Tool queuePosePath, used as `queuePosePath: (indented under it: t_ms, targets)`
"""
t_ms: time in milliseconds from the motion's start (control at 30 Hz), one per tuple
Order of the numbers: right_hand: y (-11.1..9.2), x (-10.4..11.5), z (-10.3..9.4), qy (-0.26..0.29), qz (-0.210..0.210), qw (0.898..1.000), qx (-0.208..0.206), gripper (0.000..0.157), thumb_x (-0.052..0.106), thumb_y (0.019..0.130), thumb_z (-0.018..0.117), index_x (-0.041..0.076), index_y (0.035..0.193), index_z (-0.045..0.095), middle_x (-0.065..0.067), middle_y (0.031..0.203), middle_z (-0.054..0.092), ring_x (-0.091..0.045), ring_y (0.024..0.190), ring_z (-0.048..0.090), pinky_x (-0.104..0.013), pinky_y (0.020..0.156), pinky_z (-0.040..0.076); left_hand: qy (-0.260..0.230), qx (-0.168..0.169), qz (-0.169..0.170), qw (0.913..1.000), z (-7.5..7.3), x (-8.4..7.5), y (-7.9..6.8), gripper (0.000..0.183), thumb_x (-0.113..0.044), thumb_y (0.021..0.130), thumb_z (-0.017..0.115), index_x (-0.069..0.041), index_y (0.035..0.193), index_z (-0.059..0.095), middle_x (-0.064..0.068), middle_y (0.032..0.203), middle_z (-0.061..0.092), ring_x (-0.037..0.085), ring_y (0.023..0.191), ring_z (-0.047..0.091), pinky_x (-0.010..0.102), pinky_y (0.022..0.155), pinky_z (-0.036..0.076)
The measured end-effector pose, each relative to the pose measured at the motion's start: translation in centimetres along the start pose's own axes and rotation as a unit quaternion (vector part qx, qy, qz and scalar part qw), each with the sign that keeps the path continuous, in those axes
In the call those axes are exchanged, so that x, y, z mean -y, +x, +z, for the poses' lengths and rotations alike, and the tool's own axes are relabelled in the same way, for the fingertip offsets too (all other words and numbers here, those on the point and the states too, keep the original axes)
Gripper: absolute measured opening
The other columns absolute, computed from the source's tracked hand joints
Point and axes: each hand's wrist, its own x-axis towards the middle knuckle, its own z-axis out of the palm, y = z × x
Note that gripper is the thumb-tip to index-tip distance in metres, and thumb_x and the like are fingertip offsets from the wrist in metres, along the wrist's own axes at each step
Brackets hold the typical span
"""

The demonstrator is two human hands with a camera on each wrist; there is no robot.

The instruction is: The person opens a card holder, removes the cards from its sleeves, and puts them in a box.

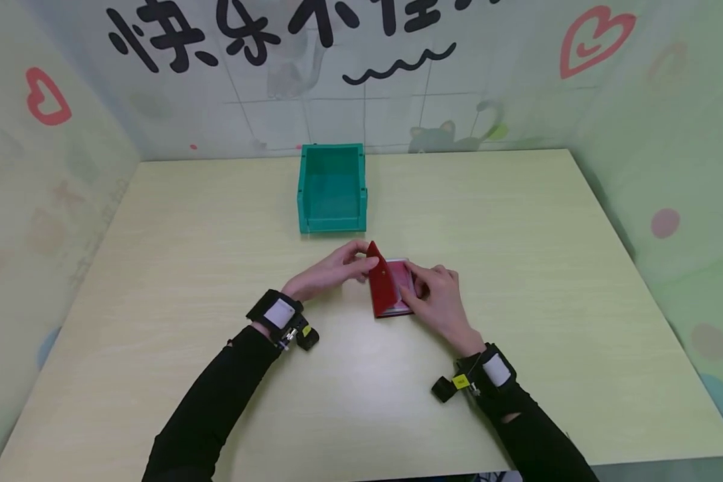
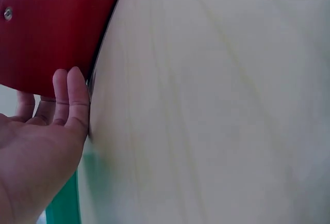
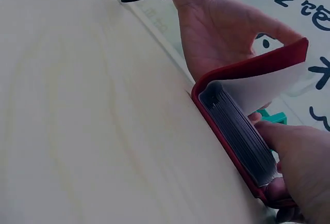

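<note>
A small red card holder (image 1: 382, 288) with clear sleeves lies partly open on the table. Its front cover (image 3: 252, 66) is raised at an angle, and two metal snaps show on the cover (image 2: 49, 33) in the left wrist view. My left hand (image 1: 331, 271) pinches the edge of that cover between thumb and fingers. On the other side, my right hand (image 1: 442, 298) holds the stack of sleeves (image 3: 240, 136) along its right edge. Pink shows through the top sleeve. Some fingertips of both hands are hidden behind the holder.
Behind the hands, near the back of the light wooden table (image 1: 217, 221), stands a green open bin (image 1: 333, 224). Printed panels enclose the table at the back (image 1: 325, 120) and on both sides.
</note>
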Motion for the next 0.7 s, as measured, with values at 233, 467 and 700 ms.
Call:
queuePosePath:
  t_ms: [233,467,700]
  targets:
    - [0.3,0.4,0.0,-0.004,0.032,0.998,0.052,0.06,0.036,0.082,0.073,0.002,0.13,0.059,-0.005,0.079,0.053,-0.023,0.079,0.041,-0.046,0.074,0.029,0.035,-0.058,-0.023,0.9974,0.5,-0.5,0.0,0.036,-0.038,0.097,0.051,-0.007,0.113,0.043,0.013,0.106,0.055,0.027,0.098,0.055,0.044,0.089,0.045]
    - [0.8,0.4,-0.4,-0.006,0.054,0.992,0.117,0.07,0.041,0.083,0.07,0.004,0.139,0.05,-0.01,0.101,0.051,-0.026,0.095,0.041,-0.049,0.083,0.031,-0.002,-0.074,0.013,0.9972,-0.2,-0.2,-0.8,0.019,-0.005,0.093,0.042,0.004,0.11,0.047,0.011,0.106,0.046,0.025,0.098,0.047,0.032,0.084,0.042]
    - [1.8,0.6,-1.0,-0.024,0.059,0.983,0.17,0.075,0.05,0.082,0.067,0.009,0.142,0.048,-0.01,0.101,0.051,-0.026,0.097,0.042,-0.049,0.086,0.035,0.044,-0.068,0.03,0.9963,-1.4,0.5,-1.9,0.032,0.003,0.092,0.047,-0.001,0.123,0.05,0.012,0.126,0.052,0.025,0.116,0.044,0.038,0.092,0.045]
